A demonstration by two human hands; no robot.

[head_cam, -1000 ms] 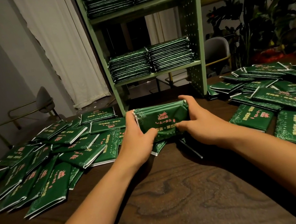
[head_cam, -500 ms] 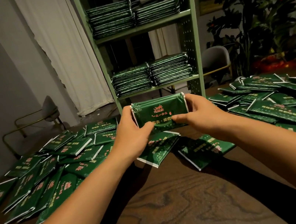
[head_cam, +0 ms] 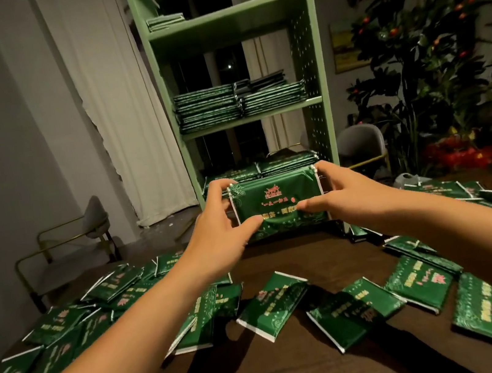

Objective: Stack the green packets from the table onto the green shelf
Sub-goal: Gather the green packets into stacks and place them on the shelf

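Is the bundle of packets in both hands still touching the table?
Apart. In the head view the held bundle is gripped at its ends by the left hand and right hand, lifted in front of the green shelf, with bare table visible below it.

Two bare forearms reach in from the bottom edge with no sleeve, watch or bracelet on them, ending in the left hand (head_cam: 217, 239) and right hand (head_cam: 344, 195), both ungloved, ringless, with short plain nails.
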